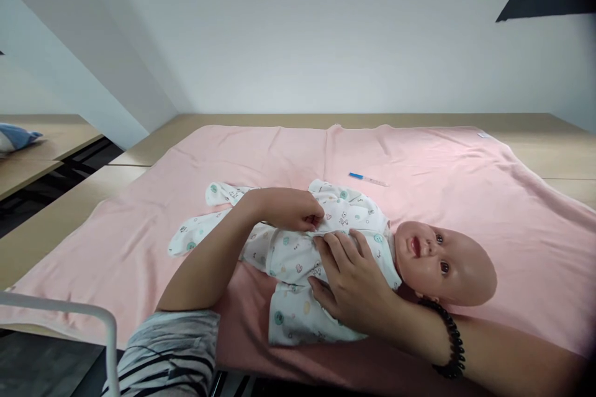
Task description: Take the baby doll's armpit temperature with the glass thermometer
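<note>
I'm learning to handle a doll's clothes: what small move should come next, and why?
Probably, the left hand should gently smooth the front of the shirt. It curls at the shirt's middle, where a crease or edge runs, and the right hand lies spread on the shirt, so it could steady the doll.

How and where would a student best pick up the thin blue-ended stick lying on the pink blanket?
Probably pinch the stick near its middle from above, across its long sides: it is slim, straight and lies flat on the blanket, beyond the doll.
</note>
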The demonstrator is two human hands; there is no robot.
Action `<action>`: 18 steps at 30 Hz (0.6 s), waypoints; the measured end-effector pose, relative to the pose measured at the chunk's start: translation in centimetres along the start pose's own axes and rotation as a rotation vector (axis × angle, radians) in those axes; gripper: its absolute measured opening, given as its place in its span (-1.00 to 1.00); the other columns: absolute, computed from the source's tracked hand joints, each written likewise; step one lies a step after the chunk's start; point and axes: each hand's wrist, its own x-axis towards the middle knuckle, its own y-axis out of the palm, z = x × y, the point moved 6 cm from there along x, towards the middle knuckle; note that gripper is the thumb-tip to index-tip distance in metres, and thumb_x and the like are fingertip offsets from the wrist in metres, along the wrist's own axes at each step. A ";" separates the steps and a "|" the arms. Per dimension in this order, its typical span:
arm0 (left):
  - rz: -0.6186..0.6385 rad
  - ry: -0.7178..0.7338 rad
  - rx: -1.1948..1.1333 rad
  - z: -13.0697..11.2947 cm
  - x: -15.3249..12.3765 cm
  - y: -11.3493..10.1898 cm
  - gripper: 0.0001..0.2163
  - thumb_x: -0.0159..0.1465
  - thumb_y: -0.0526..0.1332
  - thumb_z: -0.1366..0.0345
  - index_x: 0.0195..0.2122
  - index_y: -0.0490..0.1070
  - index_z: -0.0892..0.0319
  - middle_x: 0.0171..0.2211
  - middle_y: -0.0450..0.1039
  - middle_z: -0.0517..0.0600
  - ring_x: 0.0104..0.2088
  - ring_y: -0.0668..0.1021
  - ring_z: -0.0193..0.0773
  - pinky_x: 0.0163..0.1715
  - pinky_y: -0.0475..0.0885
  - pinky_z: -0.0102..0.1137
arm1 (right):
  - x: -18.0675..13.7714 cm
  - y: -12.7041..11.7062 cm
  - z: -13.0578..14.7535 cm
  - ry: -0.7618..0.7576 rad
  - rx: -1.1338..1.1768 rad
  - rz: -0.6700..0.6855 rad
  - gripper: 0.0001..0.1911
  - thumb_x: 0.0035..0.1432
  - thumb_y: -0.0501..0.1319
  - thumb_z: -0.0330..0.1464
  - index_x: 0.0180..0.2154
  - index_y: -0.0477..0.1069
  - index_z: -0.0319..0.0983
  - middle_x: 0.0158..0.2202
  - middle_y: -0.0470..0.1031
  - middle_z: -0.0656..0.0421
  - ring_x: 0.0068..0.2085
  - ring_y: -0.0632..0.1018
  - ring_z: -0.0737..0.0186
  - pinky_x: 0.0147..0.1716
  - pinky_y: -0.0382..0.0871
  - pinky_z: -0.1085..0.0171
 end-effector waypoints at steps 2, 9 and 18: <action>0.048 0.031 -0.048 0.3 0.1 0.0 -0.88 0.34 0.14 0.36 -0.23 0.47 0.21 -0.29 0.53 -0.02 -0.28 0.48 -0.31 -0.27 0.33 -0.42 | 0.0 0.0 0.0 0.003 0.000 0.001 -0.38 0.43 0.01 -0.18 0.22 0.37 -0.57 0.15 0.35 -0.24 0.14 0.30 -0.21 0.21 0.13 -0.22; 0.080 0.000 -0.130 0.7 -0.1 -0.2 -0.86 0.33 0.18 0.31 -0.20 0.51 0.22 -0.28 0.56 -0.01 -0.27 0.52 -0.32 -0.26 0.38 -0.44 | -0.1 0.2 -0.2 0.026 0.024 0.019 -0.38 0.43 0.00 -0.16 0.24 0.36 -0.54 0.17 0.33 -0.21 0.15 0.29 -0.20 0.23 0.11 -0.21; 0.027 -0.037 -0.021 0.2 -0.2 0.1 -0.94 0.26 0.21 0.36 -0.29 0.48 0.19 -0.31 0.54 -0.06 -0.29 0.49 -0.32 -0.33 0.31 -0.43 | 0.1 -0.1 -0.1 0.023 0.021 -0.012 -0.37 0.40 0.04 -0.18 0.20 0.37 -0.61 0.12 0.33 -0.26 0.13 0.30 -0.25 0.19 0.15 -0.22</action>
